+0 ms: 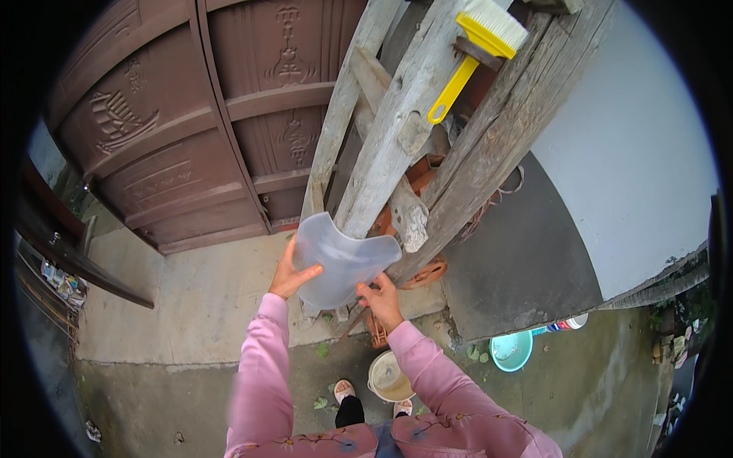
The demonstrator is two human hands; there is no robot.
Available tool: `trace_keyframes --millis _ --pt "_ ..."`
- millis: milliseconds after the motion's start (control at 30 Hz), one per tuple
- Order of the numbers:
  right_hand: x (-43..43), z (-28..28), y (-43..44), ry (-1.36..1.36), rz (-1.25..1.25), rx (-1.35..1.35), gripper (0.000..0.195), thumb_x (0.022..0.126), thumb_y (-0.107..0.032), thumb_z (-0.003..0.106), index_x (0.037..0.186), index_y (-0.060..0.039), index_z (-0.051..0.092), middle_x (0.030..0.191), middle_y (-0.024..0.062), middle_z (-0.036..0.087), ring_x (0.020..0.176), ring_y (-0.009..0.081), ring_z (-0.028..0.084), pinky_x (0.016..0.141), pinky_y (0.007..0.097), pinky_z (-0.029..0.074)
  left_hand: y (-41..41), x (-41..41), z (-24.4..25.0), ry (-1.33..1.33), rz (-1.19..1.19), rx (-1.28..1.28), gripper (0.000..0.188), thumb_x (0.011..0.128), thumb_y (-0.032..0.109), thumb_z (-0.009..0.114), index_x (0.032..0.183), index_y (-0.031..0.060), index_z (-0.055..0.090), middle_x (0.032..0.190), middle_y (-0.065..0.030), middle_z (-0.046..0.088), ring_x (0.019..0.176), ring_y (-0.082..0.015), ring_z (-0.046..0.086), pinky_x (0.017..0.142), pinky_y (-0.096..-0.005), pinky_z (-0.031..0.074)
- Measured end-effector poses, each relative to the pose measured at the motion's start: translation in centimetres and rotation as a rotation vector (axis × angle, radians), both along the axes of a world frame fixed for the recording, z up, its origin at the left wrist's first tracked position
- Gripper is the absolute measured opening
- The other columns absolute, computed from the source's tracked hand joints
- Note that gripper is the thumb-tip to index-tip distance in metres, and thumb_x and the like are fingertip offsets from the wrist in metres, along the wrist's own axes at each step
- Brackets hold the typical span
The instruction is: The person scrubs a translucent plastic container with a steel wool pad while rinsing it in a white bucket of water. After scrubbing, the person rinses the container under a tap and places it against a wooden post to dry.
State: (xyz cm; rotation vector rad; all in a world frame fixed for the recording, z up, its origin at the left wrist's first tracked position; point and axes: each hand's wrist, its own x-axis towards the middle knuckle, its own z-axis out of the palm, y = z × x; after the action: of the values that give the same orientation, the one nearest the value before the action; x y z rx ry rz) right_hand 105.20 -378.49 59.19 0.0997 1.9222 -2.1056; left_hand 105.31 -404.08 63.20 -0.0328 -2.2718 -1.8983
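Note:
A curved, translucent plastic sheet (338, 263) is held up in front of the wooden posts, its top edge cut in a concave curve. My left hand (295, 272) grips its left edge, with the thumb on the near face. At the lower right edge, my right hand (379, 297) pinches the sheet between thumb and fingers. A yellow-handled brush (455, 89) with pale bristles hangs on a weathered wooden beam, above and to the right of both hands.
Weathered wooden beams (487, 154) lean ahead, with terracotta-coloured items behind them. Brown panelled doors (160, 137) stand at the left. On the ground are a pale bucket (376, 375) near my feet and a turquoise basin (511, 366) to the right. A dark-based white wall (635, 172) rises at the right.

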Motion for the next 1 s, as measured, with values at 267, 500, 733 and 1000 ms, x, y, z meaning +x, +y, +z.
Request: trace_keyframes --millis 267,500,733,1000 --pt "1.9 2.0 1.2 0.118 0.135 0.019 0.031 0.093 -0.010 0.073 0.121 -0.0029 0.061 0.106 0.0048 0.070 0.083 0.0111 0.068 0.068 0.0257 0.056 -0.6 1.8 -0.2 0.060 -0.024 0.141 0.116 0.070 0.034 0.092 0.158 0.0015 0.024 0.156 -0.0183 0.039 0.148 -0.0304 0.031 0.121 -0.0417 0.023" --pt "5.4 4.3 3.7 0.286 0.440 0.222 0.024 0.093 -0.017 0.076 0.110 -0.0020 0.068 0.092 0.0016 0.073 0.079 0.0074 0.067 0.067 0.0245 0.053 -1.2 7.7 3.3 0.217 -0.056 0.196 0.121 0.070 0.037 0.092 0.159 -0.0008 0.018 0.158 -0.0206 0.035 0.151 -0.0334 0.027 0.123 -0.0457 0.019" --pt "7.2 10.7 5.2 0.391 0.416 0.160 0.026 0.093 -0.023 0.077 0.104 -0.0022 0.067 0.080 -0.0019 0.066 0.071 0.0042 0.061 0.062 0.0225 0.050 0.0 12.0 8.1 0.252 -0.096 0.213 0.113 0.072 0.036 0.091 0.156 -0.0029 0.025 0.152 -0.0198 0.041 0.145 -0.0322 0.036 0.122 -0.0462 0.024" --pt "9.5 16.5 8.2 0.313 0.451 -0.042 0.027 0.097 -0.022 0.071 0.116 -0.0048 0.065 0.086 -0.0040 0.065 0.069 0.0026 0.057 0.063 0.0219 0.051 1.2 14.9 7.5 0.081 -0.075 0.220 0.081 0.083 0.019 0.083 0.148 -0.0026 0.039 0.136 -0.0129 0.056 0.131 -0.0256 0.052 0.112 -0.0424 0.040"
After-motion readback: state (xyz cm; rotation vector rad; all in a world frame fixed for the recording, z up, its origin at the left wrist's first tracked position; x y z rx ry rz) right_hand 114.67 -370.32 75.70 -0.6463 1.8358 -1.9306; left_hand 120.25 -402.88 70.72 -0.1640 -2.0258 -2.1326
